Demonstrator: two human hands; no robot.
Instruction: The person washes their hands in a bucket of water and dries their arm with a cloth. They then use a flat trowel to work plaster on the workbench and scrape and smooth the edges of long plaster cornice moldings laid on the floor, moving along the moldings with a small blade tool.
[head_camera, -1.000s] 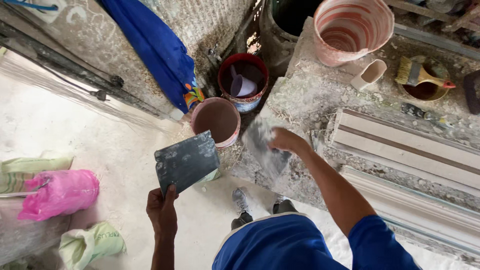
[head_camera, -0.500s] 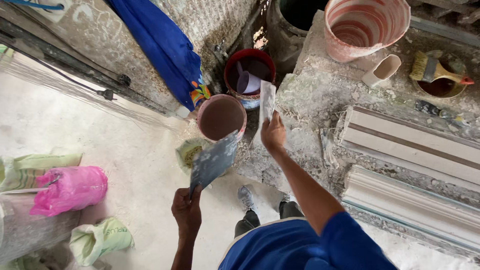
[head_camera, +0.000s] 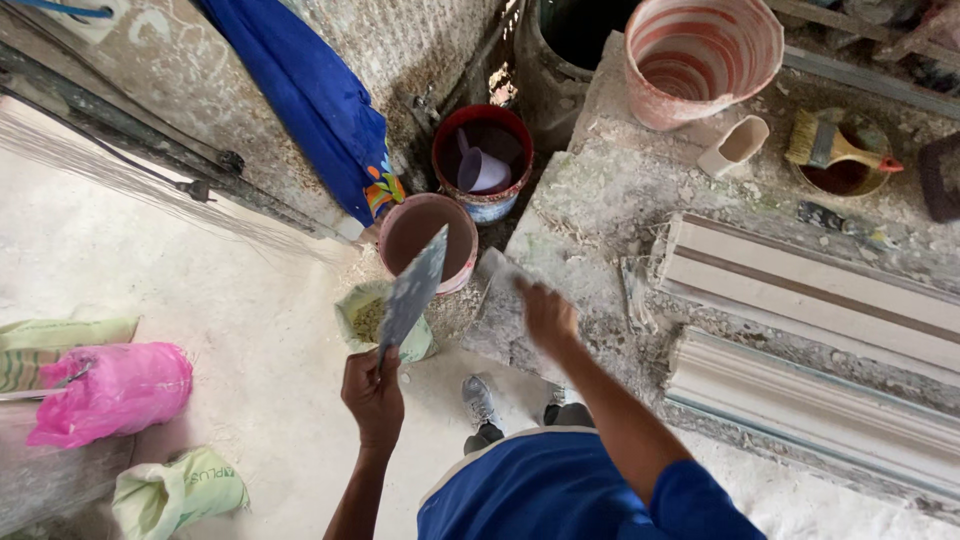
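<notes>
Plaster dust lay over everything around you. Your left hand (head_camera: 372, 395) was closed around the near end of a flat grey trowel blade (head_camera: 412, 290), which stood tilted on edge and reached out over the pinkish bucket (head_camera: 425, 240) on the floor. Your right hand (head_camera: 545, 315) was blurred at the near left corner of the stone surface (head_camera: 600, 200); it seemed to lie flat with the fingers loosely spread, but you could not tell from this view whether it held anything.

Just behind the pinkish bucket stood a red bucket (head_camera: 483, 160) with a small purple scoop (head_camera: 480, 172) in it. An open greenish bag (head_camera: 372, 320) lay below the blade. On the surface, far from you, were a large streaked tub (head_camera: 700, 60), a small white cup (head_camera: 735, 147) and a brush (head_camera: 835, 145) resting on a dish. White moulding strips (head_camera: 800, 290) lay to the right.

The likeliest trouble was the blade: held by one end and tilted so steeply, anything on it could have slid off onto the bag or the floor rather than into the bucket. The corner under your right hand looked crumbly, so leaning on it might have broken the edge. Your shoes (head_camera: 482, 405) stood near the buckets, and a careless step could have tipped one.
</notes>
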